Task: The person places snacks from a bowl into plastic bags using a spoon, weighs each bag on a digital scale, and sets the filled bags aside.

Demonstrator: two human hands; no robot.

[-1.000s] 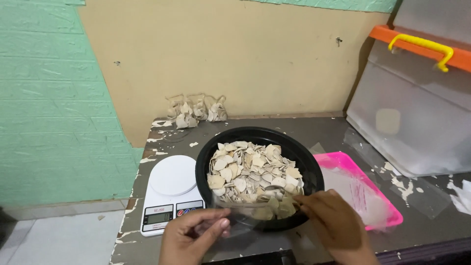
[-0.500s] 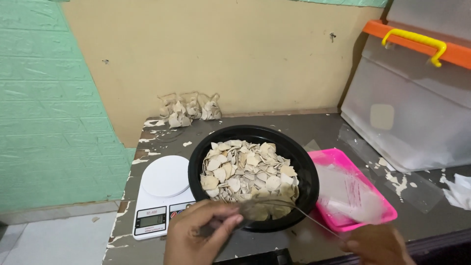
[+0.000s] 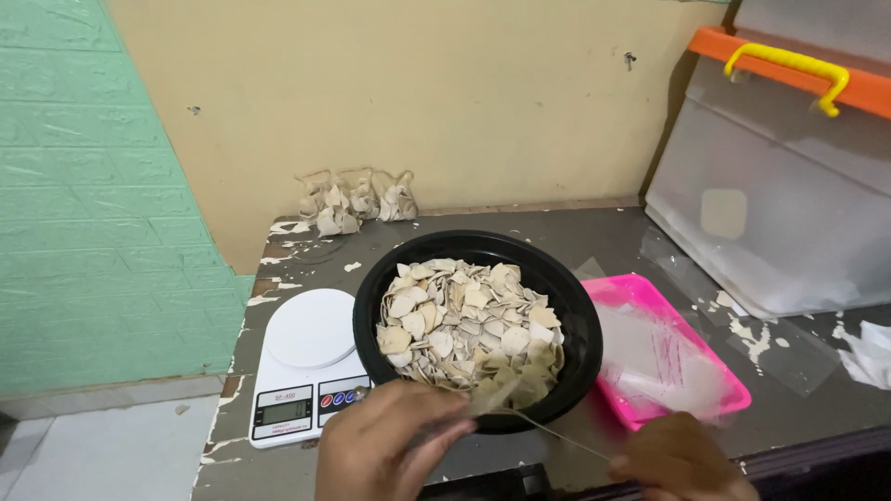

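Observation:
A black round bowl [image 3: 371, 306] heaped with pale, flat chips [image 3: 464, 320] sits mid-table. My left hand [image 3: 394, 445] is at the bowl's near rim, pinching one end of a thin clear plastic bag [image 3: 548, 431]. My right hand [image 3: 677, 461] grips the bag's other end at the table's front edge, below the pink tray. The bag is stretched between both hands, with a few chips showing in it near the left hand. Both hands are partly cut off by the frame's bottom.
A white digital kitchen scale [image 3: 311, 362] stands left of the bowl. A pink tray [image 3: 650, 295] of clear bags lies to the right. Several small filled bags [image 3: 357, 197] rest against the back wall. A large clear storage box [image 3: 789, 176] with an orange lid leans at the right.
My right hand has drawn back from the bowl's rim toward the front right, stretching the bag out. My left hand stays at the bowl's near edge.

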